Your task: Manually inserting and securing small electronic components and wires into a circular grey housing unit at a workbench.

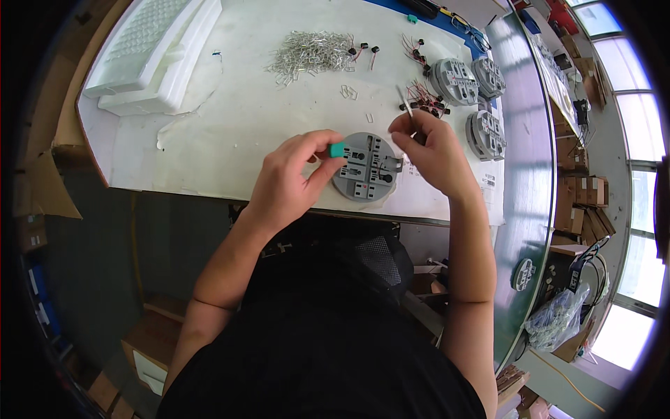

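Both hands work over a round grey disc [366,167] near the counter's [230,140] front edge. Left hand [293,178], at the disc's nine o'clock, pinches a small teal block [338,149] against its rim. Right hand [429,150], at two o'clock, grips a thin white stick [405,99] pointing toward eleven. Similar grey discs [469,87] sit at one o'clock; brown cardboard boxes [583,209] stack at three.

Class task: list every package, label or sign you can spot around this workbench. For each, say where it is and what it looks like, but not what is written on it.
White foam trays: stacked at the bench's far left corner, moulded and ribbed.
Cardboard boxes: brown, piled on the floor at right.
Clear plastic bag: lower right, crumpled, holding small parts.
Small label: white with dark print, on the bench near the right hand.
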Demonstrator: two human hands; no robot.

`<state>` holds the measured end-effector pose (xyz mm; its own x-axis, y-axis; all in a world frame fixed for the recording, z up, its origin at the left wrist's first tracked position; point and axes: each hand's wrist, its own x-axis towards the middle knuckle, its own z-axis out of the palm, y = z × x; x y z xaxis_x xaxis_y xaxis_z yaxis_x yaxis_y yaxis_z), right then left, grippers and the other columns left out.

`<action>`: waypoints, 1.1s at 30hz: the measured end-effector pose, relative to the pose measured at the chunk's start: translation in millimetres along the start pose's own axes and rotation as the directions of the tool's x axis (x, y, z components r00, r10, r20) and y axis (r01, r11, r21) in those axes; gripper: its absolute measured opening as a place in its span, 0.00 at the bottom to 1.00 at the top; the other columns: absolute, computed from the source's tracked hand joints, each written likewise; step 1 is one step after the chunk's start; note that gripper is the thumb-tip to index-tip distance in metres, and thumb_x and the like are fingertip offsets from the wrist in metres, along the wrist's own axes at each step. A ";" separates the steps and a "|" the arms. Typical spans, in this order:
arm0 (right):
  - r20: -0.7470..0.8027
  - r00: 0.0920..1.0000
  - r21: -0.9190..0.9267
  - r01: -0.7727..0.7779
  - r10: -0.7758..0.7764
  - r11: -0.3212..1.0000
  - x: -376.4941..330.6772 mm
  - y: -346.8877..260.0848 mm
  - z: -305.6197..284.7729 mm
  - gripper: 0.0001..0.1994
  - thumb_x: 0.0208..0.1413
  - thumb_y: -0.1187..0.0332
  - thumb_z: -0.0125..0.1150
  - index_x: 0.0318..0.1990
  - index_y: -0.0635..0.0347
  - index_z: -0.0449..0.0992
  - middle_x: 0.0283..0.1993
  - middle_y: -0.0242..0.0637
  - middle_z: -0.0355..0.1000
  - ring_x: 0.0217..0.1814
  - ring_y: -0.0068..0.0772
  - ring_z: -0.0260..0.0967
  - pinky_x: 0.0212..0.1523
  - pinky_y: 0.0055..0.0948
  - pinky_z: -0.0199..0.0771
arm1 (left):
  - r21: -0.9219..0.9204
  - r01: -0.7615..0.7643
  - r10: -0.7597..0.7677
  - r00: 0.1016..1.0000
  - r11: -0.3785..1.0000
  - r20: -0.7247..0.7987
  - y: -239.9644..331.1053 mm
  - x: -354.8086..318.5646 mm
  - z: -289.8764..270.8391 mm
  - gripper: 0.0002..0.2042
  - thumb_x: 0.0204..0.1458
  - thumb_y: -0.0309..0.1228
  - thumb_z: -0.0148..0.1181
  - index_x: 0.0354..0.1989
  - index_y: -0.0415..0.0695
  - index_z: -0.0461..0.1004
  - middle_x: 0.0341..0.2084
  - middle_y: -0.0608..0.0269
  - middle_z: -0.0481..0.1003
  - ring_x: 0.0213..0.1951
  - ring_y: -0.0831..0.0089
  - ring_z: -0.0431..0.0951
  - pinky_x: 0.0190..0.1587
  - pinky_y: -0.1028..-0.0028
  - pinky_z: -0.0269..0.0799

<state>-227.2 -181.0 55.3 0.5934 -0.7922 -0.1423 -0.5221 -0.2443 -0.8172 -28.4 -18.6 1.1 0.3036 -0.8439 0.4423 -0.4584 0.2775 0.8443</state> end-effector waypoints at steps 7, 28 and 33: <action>-0.069 0.998 -0.090 0.005 -0.011 0.996 0.5 6.8 20.4 0.12 0.55 0.70 0.69 0.43 0.70 0.79 0.33 0.43 0.81 0.34 0.34 0.79 0.39 0.34 0.79 | 0.116 -0.049 0.043 0.997 0.992 0.057 -2.1 1.1 21.7 0.16 0.54 0.19 0.73 0.51 0.39 0.80 0.37 0.57 0.81 0.34 0.68 0.83 0.36 0.71 0.79; 0.067 0.983 0.040 -0.175 0.172 0.984 6.2 11.4 14.5 0.14 0.62 0.63 0.72 0.38 0.70 0.83 0.27 0.34 0.78 0.29 0.19 0.71 0.32 0.27 0.73 | 0.108 -0.058 0.053 0.997 0.992 0.055 -3.6 2.0 20.6 0.16 0.54 0.19 0.74 0.51 0.40 0.81 0.37 0.60 0.80 0.33 0.71 0.81 0.35 0.73 0.79; 0.102 0.982 0.195 -0.179 0.161 0.964 2.8 13.2 12.2 0.14 0.60 0.64 0.73 0.38 0.70 0.83 0.31 0.33 0.79 0.32 0.18 0.71 0.34 0.25 0.73 | 0.078 0.008 -0.014 0.997 0.997 0.070 -2.0 4.5 20.6 0.15 0.54 0.19 0.74 0.50 0.39 0.81 0.37 0.61 0.81 0.33 0.74 0.81 0.37 0.74 0.79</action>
<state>-225.0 -179.7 37.2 0.5610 -0.7599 -0.3283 -0.4900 0.0149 -0.8716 -43.3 -32.3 -4.8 0.2509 -0.8777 0.4083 -0.5195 0.2339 0.8219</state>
